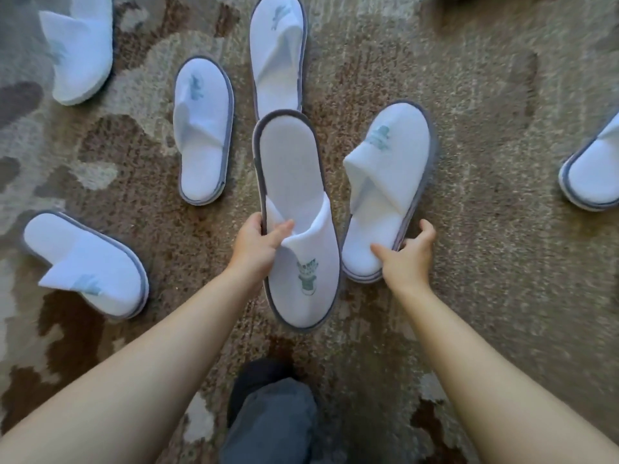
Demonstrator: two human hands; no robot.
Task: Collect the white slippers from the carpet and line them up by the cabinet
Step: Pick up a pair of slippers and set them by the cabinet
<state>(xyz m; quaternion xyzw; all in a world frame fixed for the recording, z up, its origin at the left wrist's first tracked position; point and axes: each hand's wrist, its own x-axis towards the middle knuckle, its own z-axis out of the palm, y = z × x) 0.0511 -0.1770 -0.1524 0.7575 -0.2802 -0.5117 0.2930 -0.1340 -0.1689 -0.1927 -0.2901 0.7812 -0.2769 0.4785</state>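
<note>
Several white slippers with grey edging and a teal logo lie scattered on the brown patterned carpet [485, 229]. My left hand [258, 244] grips one slipper [294, 209] by its left rim and holds it above the carpet, toe toward me. My right hand [407, 256] pinches the heel end of a second slipper [385, 192] that still rests on the carpet just to the right. Other slippers lie at the left [87, 262], the upper left [204, 128], the top middle [278, 51], the top left corner [80, 45] and the right edge [593, 175]. No cabinet is in view.
My knee in grey trousers [271, 420] and a dark shoe show at the bottom middle. Open carpet lies to the right of the held slippers and at the lower left.
</note>
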